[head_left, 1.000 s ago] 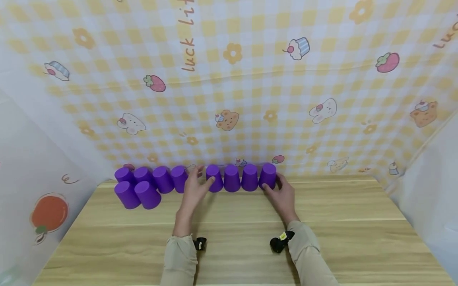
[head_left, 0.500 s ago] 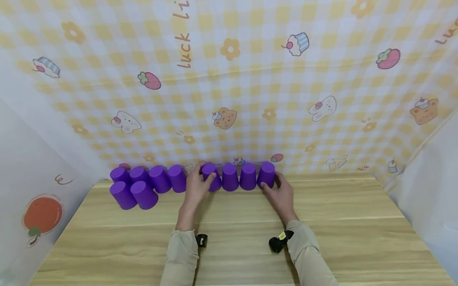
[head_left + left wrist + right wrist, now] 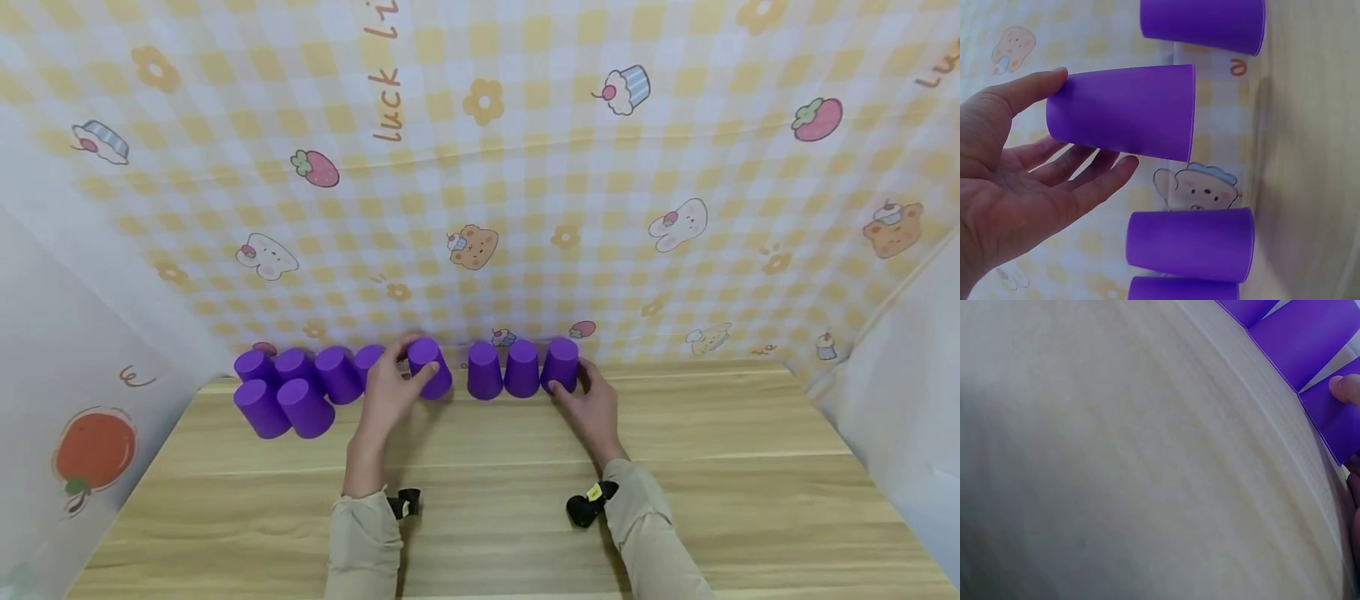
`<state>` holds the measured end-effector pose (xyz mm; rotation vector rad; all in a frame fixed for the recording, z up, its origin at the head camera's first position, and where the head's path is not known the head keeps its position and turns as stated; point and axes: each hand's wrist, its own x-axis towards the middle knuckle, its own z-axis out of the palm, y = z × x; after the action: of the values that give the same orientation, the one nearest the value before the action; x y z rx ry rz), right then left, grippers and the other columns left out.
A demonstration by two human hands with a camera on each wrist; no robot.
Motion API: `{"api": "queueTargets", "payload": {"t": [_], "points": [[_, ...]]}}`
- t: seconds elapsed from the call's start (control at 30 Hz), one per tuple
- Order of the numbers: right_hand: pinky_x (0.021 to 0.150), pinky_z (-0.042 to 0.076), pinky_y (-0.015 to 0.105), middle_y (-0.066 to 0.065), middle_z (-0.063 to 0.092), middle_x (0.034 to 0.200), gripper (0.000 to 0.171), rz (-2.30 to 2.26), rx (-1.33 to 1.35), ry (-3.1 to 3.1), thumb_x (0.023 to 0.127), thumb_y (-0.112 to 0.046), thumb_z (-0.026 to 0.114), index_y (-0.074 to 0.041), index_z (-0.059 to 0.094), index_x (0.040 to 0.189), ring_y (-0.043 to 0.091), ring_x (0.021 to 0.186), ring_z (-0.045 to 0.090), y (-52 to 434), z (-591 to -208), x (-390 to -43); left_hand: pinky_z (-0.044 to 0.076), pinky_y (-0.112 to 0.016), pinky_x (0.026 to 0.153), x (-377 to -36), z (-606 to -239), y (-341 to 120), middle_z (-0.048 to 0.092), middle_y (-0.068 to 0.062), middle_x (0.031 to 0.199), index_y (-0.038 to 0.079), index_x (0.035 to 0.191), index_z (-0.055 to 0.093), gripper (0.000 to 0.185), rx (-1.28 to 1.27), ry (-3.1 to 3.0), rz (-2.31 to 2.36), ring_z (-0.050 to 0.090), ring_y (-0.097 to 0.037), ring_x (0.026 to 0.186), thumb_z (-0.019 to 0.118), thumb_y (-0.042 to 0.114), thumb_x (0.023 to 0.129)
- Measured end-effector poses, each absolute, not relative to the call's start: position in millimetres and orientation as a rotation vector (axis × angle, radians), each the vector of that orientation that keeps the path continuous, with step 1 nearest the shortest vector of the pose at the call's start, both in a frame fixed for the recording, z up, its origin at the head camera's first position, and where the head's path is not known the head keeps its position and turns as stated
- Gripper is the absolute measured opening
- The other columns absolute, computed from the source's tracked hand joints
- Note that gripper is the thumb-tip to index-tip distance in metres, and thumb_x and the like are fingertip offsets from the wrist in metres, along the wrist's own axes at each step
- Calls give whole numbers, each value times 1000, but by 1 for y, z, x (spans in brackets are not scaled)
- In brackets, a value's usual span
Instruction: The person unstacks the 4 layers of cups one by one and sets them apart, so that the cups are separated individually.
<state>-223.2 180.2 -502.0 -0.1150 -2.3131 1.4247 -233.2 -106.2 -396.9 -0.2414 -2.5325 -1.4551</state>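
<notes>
While right hand (image 3: 592,408) grips the end cup (image 3: 560,364), left fingers (image 3: 408,383) round a cup (image 3: 430,367), now lifted leftward

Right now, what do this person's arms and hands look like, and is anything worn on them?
Both hands are bare: no gloves, rings or watch show. The left hand and right hand come out of long beige sleeves, the left sleeve and right sleeve, loose and slightly creased at the cuff. A small black camera is strapped at each wrist, the left camera plain black, the right camera with a yellow mark.
</notes>
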Motion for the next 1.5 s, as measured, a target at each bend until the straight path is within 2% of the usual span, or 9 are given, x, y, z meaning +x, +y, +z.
{"api": "queueTargets", "payload": {"t": [0.13,0.27,0.47,0.53,0.7,0.9,1.2,1.5], "points": [[92,36,29,13,48,119,63,1420,-112,-2323,70,-33,70,-6,45,121,22,110,45,181,-501,-223,45,-35,73,-230,-393,-110,56,-10,103,9,116,50,52,-229,-2530,-1399,53,-22,86,69,26,72],[92,37,30,13,48,119,63,1411,-116,-2325,69,-32,70,-6,45,120,23,110,45,182,-500,-223,41,-32,64,-226,-388,-115,57,-7,97,10,114,51,49,-236,-2533,-1308,50,-21,74,70,26,71],[91,37,29,14,51,116,59,1414,-89,-2301,70,-28,70,-5,47,118,23,108,47,181,-498,-223,42,-39,81,-219,-379,-129,54,-10,109,10,115,50,50,-250,-2531,-1343,50,-23,98,69,26,71],[91,37,28,14,51,116,58,1417,-86,-2294,70,-27,71,-5,47,118,23,108,47,180,-498,-223,42,-39,83,-217,-376,-135,53,-9,111,12,116,50,50,-235,-2548,-1388,49,-22,101,68,28,72],[91,37,27,13,51,115,58,1421,-95,-2289,69,-28,71,-6,48,117,22,108,47,180,-499,-224,43,-38,82,-212,-375,-149,53,-8,113,16,117,50,50,-193,-2587,-1395,49,-20,102,67,32,73],[91,37,27,13,51,116,59,1428,-111,-2297,69,-29,71,-6,47,118,22,108,47,180,-500,-224,43,-38,81,-210,-376,-160,52,-12,115,11,117,49,52,-157,-2604,-1340,48,-24,104,67,31,73],[92,36,28,13,49,119,60,1431,-125,-2322,70,-31,70,-7,46,120,23,110,45,180,-499,-224,38,-43,86,-206,-373,-169,51,-17,115,7,118,47,55,-153,-2657,-1252,47,-30,104,67,31,73],[92,37,28,14,49,118,62,1419,-133,-2326,69,-34,70,-6,46,119,23,110,45,181,-500,-223,39,-43,84,-204,-373,-179,52,-17,111,5,116,47,53,-111,-2716,-1180,48,-30,101,66,31,74]]}}
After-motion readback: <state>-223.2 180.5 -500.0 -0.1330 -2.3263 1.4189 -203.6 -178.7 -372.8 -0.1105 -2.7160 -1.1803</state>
